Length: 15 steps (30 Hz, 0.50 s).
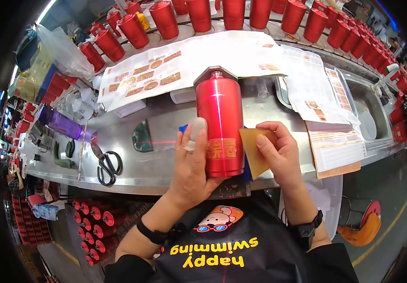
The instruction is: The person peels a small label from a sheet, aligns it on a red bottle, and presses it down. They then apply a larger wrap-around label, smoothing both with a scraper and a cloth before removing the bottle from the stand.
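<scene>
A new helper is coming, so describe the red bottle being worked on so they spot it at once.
Find the long steel workbench, then its near edge, where the left hand and right hand meet. The red bottle lies between them. Unlike the red bottles standing in rows at the back, it lies flat and bears a gold label.

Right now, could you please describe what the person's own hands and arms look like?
The left hand has a pale, translucent finger cover on one fingertip and what looks like a ring; a black band circles that wrist. The right hand is plain, with a black watch at the wrist. Forearms are bare; dark sleeves start near the elbows.
</scene>
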### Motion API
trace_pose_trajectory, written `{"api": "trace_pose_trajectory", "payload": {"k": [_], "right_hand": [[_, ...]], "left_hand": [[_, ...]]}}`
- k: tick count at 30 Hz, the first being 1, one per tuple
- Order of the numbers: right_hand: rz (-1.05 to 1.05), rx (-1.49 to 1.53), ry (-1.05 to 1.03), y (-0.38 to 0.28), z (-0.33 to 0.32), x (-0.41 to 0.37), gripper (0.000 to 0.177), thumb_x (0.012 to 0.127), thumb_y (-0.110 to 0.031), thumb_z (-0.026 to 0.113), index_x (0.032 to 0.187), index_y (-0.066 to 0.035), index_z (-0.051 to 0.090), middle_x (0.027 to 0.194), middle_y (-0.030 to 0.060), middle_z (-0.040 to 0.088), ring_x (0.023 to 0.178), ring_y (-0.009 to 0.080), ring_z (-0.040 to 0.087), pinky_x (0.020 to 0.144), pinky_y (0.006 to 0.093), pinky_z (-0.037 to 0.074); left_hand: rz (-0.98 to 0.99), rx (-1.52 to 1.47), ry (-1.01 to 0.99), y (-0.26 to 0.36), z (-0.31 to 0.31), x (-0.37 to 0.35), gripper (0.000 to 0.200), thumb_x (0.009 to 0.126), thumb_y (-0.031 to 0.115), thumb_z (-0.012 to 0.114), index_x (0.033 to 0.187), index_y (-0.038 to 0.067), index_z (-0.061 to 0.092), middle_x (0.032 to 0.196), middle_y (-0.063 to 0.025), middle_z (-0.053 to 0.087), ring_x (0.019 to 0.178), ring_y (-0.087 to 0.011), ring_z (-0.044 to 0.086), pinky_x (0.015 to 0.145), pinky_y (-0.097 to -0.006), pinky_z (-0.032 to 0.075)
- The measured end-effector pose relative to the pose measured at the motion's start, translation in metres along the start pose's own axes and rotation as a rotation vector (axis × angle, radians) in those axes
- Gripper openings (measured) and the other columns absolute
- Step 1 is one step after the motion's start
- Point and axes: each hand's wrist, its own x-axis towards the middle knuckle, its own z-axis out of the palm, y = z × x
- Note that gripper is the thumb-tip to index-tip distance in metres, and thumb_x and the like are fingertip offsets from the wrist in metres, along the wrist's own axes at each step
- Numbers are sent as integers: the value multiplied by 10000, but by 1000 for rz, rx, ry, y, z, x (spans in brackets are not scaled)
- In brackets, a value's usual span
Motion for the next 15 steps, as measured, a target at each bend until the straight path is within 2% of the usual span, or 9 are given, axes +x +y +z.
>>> {"api": "trace_pose_trajectory", "payload": {"k": [2,3,6,7,9,12,13,14,15], "right_hand": [[1,-13,12,0,-3,1,282,960,-118,671,1188,-10,545,1013,58,655,928,87,610,797,245,507],[0,-20,21,0,-5,2,289,956,-112,674,1187,-6,538,1012,62,657,934,90,614,797,247,510],[-50,-59,14,2,-7,5,299,948,-91,677,1181,4,516,1030,87,667,951,85,612,800,242,513],[-79,-73,35,3,-6,6,279,937,-77,682,1160,-4,530,1018,90,665,922,99,618,778,249,513],[-138,-102,70,4,-1,9,245,916,-49,693,1119,-21,559,993,96,659,865,126,629,735,264,512],[-581,-646,80,-1,6,17,246,836,-12,731,1042,-51,601,917,103,625,776,213,614,678,327,492],[-830,-668,90,1,10,23,258,758,-4,759,974,-74,636,852,98,581,746,295,574,656,381,466],[-839,-756,-24,-5,8,14,268,732,-3,769,960,-77,650,871,92,596,795,295,590,689,384,477],[-779,-682,-167,-16,7,6,234,753,-14,765,951,-76,657,869,92,598,796,288,595,691,376,480]], "left_hand": [[82,193,-65,8,-8,6,977,842,369,763,1547,-19,209,1527,-266,379,1421,-440,356,1189,-573,147],[65,164,-66,14,-9,10,900,815,296,777,1529,24,302,1489,-209,458,1430,-419,356,1187,-617,85],[169,288,-136,22,-14,16,618,880,214,633,1470,147,463,1370,-119,581,1435,-372,369,1188,-611,123],[163,309,-151,28,-16,22,493,922,183,531,1415,184,536,1272,-75,641,1424,-320,396,1197,-601,109],[247,330,-149,25,-11,23,479,919,185,526,1397,187,554,1249,-66,653,1403,-297,426,1203,-597,105],[308,209,-98,23,-12,14,493,877,128,575,1367,188,578,1187,-46,684,1333,-258,499,1211,-590,116],[312,140,-28,17,-8,2,495,865,116,600,1355,186,586,1177,-47,689,1317,-260,511,1210,-591,123],[317,70,43,10,-4,-8,498,852,104,624,1342,184,593,1167,-48,693,1302,-262,523,1209,-592,130],[267,77,127,4,-2,-16,601,812,133,722,1384,121,539,1267,-118,643,1319,-319,491,1192,-598,160]]}}
